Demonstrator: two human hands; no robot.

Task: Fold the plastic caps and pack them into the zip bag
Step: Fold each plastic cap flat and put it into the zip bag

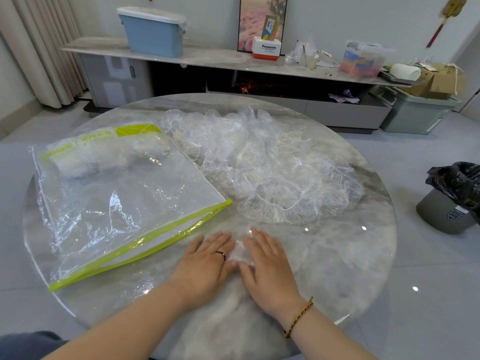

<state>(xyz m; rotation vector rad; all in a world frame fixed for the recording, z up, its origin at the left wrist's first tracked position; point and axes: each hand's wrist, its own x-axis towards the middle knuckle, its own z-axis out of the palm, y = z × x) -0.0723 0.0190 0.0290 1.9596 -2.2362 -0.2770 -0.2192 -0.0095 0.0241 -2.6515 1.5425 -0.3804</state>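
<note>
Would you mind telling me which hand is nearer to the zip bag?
Left. The left hand lies flat just right of the zip bag; the right hand lies beyond it, farther right.

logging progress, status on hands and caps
Left hand, right hand flat, pressing folded cap. Zip bag left, caps inside. Loose cap pile behind; nothing blocking.

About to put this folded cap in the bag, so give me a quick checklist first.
1. Folded cap flat under left hand and right hand: ok.
2. Fingers straight, pressing it: ok.
3. Zip bag mouth, green edges parted: ok.
4. Room inside, packed caps only at far end: ok.
5. Fold holds once released: cannot tell.
6. Unfolded pile clear of bag mouth: ok.
</note>
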